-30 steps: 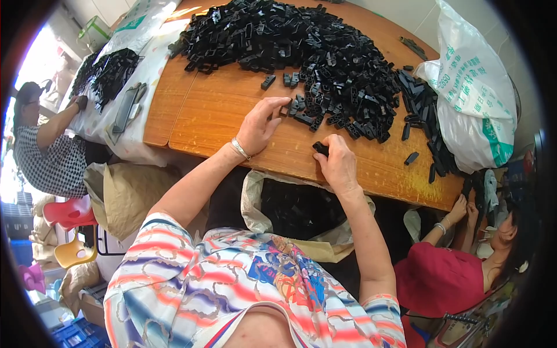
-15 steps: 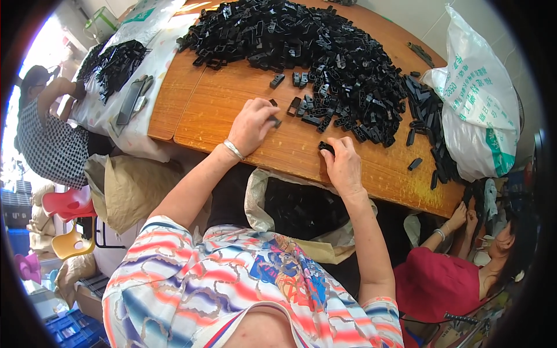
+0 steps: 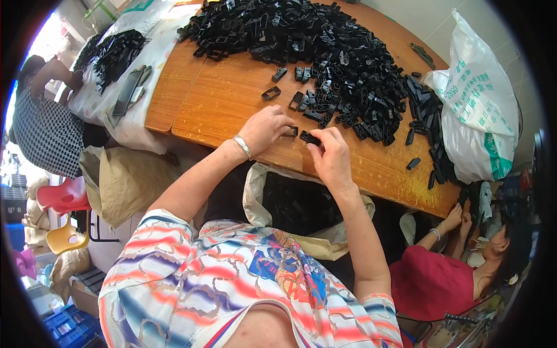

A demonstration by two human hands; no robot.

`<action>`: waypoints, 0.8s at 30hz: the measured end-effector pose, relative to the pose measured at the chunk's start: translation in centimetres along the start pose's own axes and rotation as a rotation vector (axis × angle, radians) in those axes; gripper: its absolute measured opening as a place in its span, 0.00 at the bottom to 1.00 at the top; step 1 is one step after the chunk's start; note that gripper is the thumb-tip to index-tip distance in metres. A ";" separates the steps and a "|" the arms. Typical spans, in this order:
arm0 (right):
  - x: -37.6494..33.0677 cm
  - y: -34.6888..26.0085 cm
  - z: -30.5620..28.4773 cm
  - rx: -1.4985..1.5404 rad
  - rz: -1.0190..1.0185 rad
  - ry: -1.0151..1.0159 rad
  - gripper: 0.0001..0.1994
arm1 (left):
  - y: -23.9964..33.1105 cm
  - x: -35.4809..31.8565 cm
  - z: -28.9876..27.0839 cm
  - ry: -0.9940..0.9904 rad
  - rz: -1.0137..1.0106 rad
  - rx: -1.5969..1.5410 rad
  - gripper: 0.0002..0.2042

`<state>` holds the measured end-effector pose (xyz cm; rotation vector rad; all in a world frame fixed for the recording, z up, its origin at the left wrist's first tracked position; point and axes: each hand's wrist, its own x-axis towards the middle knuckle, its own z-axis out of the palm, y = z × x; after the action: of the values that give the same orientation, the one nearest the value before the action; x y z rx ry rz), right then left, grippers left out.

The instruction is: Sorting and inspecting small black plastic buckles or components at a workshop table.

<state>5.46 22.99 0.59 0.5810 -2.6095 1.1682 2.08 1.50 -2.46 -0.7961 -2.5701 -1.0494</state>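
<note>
Close to the near edge of the wooden table, my left hand (image 3: 266,132) pinches a small black plastic frame (image 3: 292,131) between its fingertips. Beside it, my right hand (image 3: 333,155) is closed on another black plastic piece (image 3: 308,138), held between thumb and fingers. The two pieces are close together; whether they touch I cannot tell. A loose rectangular black frame (image 3: 270,93) lies just beyond my left hand. Several more lie near the edge of a large heap of black plastic pieces (image 3: 301,46).
An open pale sack (image 3: 254,200) with dark contents sits below the table edge (image 3: 400,200). A white plastic bag (image 3: 478,104) stands at right, beside long black strips (image 3: 429,116). A person in red (image 3: 432,281) works at right, another in a checkered top (image 3: 49,130) at left.
My left hand has moved right with a black frame, and my right hand has moved left and slightly up with its piece. A loose frame partly behind my left hand now lies uncovered.
</note>
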 end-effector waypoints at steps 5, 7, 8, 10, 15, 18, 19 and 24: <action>0.7 -0.4 1.0 0.003 0.009 -0.007 0.13 | 0.2 -1.0 -1.4 0.009 -0.062 -0.042 0.15; 0.8 -0.3 1.3 -0.026 0.054 -0.001 0.13 | 0.9 -1.5 -1.1 0.030 -0.093 -0.041 0.17; 0.7 0.0 1.4 -0.029 0.055 -0.002 0.13 | 1.6 -1.8 -0.6 0.044 -0.121 -0.043 0.19; 0.4 0.8 1.1 -0.076 0.060 0.050 0.13 | 3.4 -2.3 0.5 0.067 -0.101 -0.123 0.23; -0.3 0.6 -0.3 -0.052 0.120 0.091 0.12 | 5.9 -3.1 2.1 0.080 -0.185 -0.402 0.24; -0.6 0.2 -0.5 -0.042 0.123 0.104 0.12 | 4.8 -2.3 2.4 0.163 -0.116 -0.270 0.24; -0.8 0.1 -0.4 -0.041 0.129 0.104 0.12 | 4.4 -1.7 1.9 0.145 -0.075 -0.120 0.23; -1.1 0.0 0.2 -0.019 0.133 0.112 0.12 | 2.3 0.9 1.6 -0.044 0.036 0.026 0.22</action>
<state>6.49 23.08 0.04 0.3326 -2.5942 1.1769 2.61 4.34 -1.87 -0.8642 -2.5901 -0.9969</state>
